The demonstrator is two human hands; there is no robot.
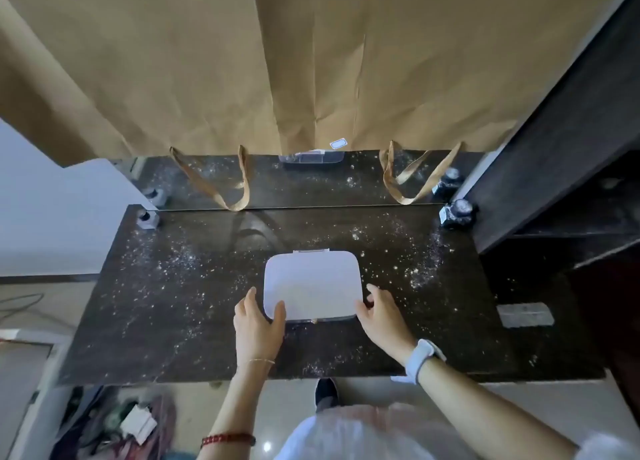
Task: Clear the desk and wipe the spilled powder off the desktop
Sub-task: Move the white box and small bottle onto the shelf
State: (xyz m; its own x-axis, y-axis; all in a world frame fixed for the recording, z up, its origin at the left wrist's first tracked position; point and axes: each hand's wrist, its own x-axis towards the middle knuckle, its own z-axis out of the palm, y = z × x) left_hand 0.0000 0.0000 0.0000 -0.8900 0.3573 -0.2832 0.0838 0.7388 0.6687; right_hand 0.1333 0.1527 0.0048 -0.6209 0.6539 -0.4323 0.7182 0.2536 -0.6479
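Head camera, looking down: a dark desktop (pixel 180 307) speckled all over with white powder (pixel 420 274). At its centre sits a white lidded plastic box (pixel 313 283), flat on the surface, a clear latch on its far edge. The left hand (pixel 258 322) holds the box's near-left corner, thumb on the lid and fingers along the side. The right hand (pixel 379 312) curls its fingers around the near-right corner — both grips look light, fingers narrowly spread.

The step appears to be lifting the box off so wiping can begin. Lifting it straight up and level, rather than sliding it, would avoid smearing powder.

Room to move: a mirror (pixel 311 185) runs along the desk's far edge, a dark cabinet (pixel 561 140) crowds the right, and a small dark jar (pixel 459 212) stands at the far-right corner. The near edge and left side lie open — likely the easiest way out.
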